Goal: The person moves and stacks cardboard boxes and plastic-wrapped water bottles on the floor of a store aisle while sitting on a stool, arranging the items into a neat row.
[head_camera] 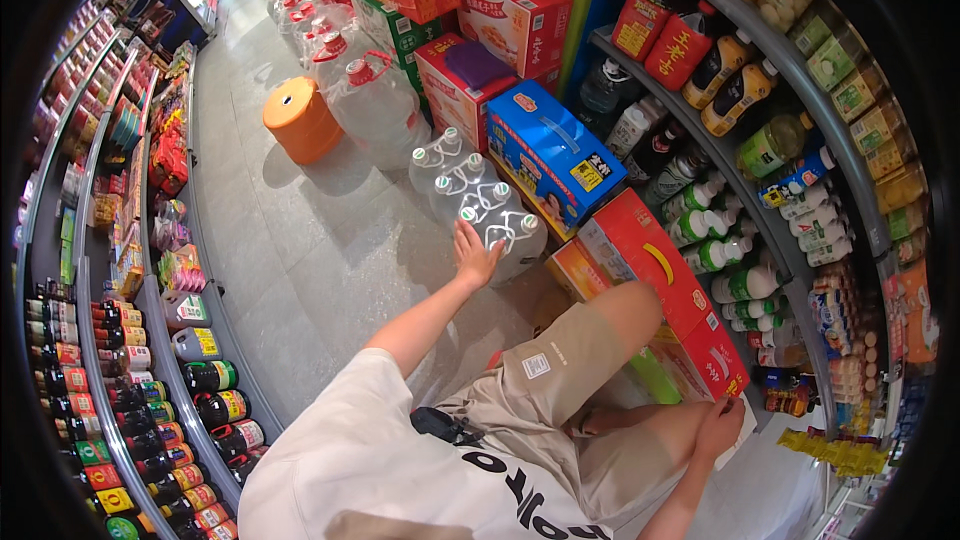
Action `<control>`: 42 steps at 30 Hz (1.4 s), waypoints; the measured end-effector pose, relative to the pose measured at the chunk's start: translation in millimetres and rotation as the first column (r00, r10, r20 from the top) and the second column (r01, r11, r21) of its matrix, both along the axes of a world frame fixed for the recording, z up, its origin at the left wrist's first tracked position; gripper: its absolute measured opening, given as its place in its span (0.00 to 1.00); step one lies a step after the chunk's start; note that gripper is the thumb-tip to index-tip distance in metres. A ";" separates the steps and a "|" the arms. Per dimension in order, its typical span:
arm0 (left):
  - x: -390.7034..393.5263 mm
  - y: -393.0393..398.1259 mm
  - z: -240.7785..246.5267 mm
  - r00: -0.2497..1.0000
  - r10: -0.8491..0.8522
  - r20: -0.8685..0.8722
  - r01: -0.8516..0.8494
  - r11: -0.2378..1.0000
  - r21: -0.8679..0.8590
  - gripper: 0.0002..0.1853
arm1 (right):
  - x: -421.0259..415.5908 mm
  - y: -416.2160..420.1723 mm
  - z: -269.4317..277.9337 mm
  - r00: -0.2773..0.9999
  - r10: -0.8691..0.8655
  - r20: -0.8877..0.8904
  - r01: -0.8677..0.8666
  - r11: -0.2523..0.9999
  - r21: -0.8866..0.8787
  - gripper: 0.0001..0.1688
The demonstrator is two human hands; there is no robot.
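My left hand (477,253), fingers spread, touches the near side of a group of large clear plastic bottles (517,247) with white-and-green caps and white carrying handles. It does not close on any of them. My right hand (723,420) rests at my right knee, beside the lower end of a red carton (709,349); its fingers are bent, and whether they hold anything cannot be made out. A blue carton (555,150) with a carrying handle stands just beyond the bottles, and a red carton with a yellow handle (660,266) is close to my left knee.
An orange roll of twine (300,120) stands on the tiled floor (277,240) beside big red-capped water jugs (375,105). Stacked red cartons (514,11) rise behind. Shelves of drinks (694,232) line the right; shelves of sauce bottles (214,382) line the left.
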State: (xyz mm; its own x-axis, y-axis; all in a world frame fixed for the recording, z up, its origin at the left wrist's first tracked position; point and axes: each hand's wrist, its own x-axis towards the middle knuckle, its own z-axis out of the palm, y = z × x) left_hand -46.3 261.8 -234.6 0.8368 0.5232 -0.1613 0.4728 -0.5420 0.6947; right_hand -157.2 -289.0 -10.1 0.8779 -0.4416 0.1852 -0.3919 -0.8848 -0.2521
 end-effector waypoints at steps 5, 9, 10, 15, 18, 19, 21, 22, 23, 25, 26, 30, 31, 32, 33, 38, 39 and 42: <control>1.8 -5.7 21.6 0.991 -0.042 -0.128 0.038 0.999 -0.035 0.61 | 6.5 -1.3 -11.3 0.999 0.034 -0.007 -0.034 0.989 -0.146 0.16; 3.1 -0.9 38.2 0.986 -0.022 -0.168 0.026 0.999 0.022 0.60 | 16.9 13.1 -1.7 0.996 0.086 -0.020 -0.088 0.988 -0.128 0.17; 1.8 1.4 40.4 0.985 -0.020 -0.169 0.031 0.998 0.061 0.61 | 17.6 14.2 -0.2 0.996 0.090 -0.012 -0.091 0.989 -0.117 0.17; 54.1 43.7 66.8 0.955 -0.109 0.276 0.027 0.958 0.286 0.50 | 10.9 3.7 -4.8 0.993 0.107 0.040 -0.104 0.992 -0.065 0.16; 125.6 81.3 117.1 0.948 -0.221 0.230 0.130 0.925 0.356 0.42 | 4.4 -16.3 -16.7 0.998 0.055 0.026 -0.054 0.998 -0.029 0.15; 148.9 98.9 129.3 0.941 -0.257 0.219 0.154 0.904 0.398 0.40 | 4.2 -17.2 -16.9 0.999 0.041 0.021 -0.041 0.999 0.000 0.15; 194.2 130.4 163.4 0.921 -0.231 0.315 0.047 0.865 0.499 0.39 | 2.9 -13.3 -4.9 1.000 0.008 0.008 -0.009 0.999 0.053 0.16; 216.8 158.6 178.1 0.885 -0.237 0.402 0.019 0.879 0.476 0.39 | 3.5 -14.1 -5.1 1.000 0.001 0.001 -0.001 0.998 0.062 0.16; 242.6 187.2 192.6 0.839 -0.243 0.488 -0.003 0.893 0.449 0.39 | 4.9 -15.7 -6.2 1.000 -0.011 -0.004 0.011 0.998 0.070 0.16; 283.7 217.7 232.2 0.814 -0.233 0.533 -0.113 0.835 0.538 0.39 | -0.2 -21.6 -7.6 0.999 -0.034 -0.022 0.036 0.998 0.059 0.17; 301.1 234.0 256.9 0.794 -0.252 0.554 -0.116 0.832 0.543 0.40 | -0.7 -24.4 -8.5 0.999 -0.035 -0.027 0.036 0.998 0.053 0.17; 333.0 290.0 345.5 0.803 -0.241 0.546 -0.178 0.776 0.605 0.40 | -7.3 -41.2 -23.3 0.999 -0.024 -0.027 0.024 1.000 0.006 0.16; 338.6 297.1 362.9 0.822 -0.223 0.524 -0.193 0.757 0.624 0.41 | -7.2 -39.4 -23.2 0.999 -0.035 -0.029 0.035 0.999 0.004 0.15; 352.1 299.8 373.7 0.861 -0.219 0.458 -0.175 0.719 0.672 0.42 | -11.3 -34.5 -15.3 0.998 -0.056 -0.031 0.056 0.998 0.000 0.15; 360.3 304.3 382.5 0.898 -0.205 0.388 -0.156 0.677 0.719 0.44 | -12.5 -30.1 -11.1 0.997 -0.070 -0.035 0.070 0.998 -0.004 0.15; 367.5 322.0 398.3 0.986 -0.131 0.099 0.001 0.606 0.795 0.47 | -13.8 -30.3 -11.5 0.995 -0.084 -0.056 0.083 0.996 -0.006 0.14; 375.7 311.0 399.3 0.991 -0.097 0.095 -0.014 0.626 0.780 0.47 | -15.8 -29.9 -9.8 0.993 -0.101 -0.056 0.101 0.995 -0.006 0.14; 389.2 290.3 404.2 0.996 -0.038 0.083 -0.045 0.590 0.806 0.49 | -17.2 -25.0 -5.5 0.995 -0.092 -0.038 0.092 0.996 -0.017 0.13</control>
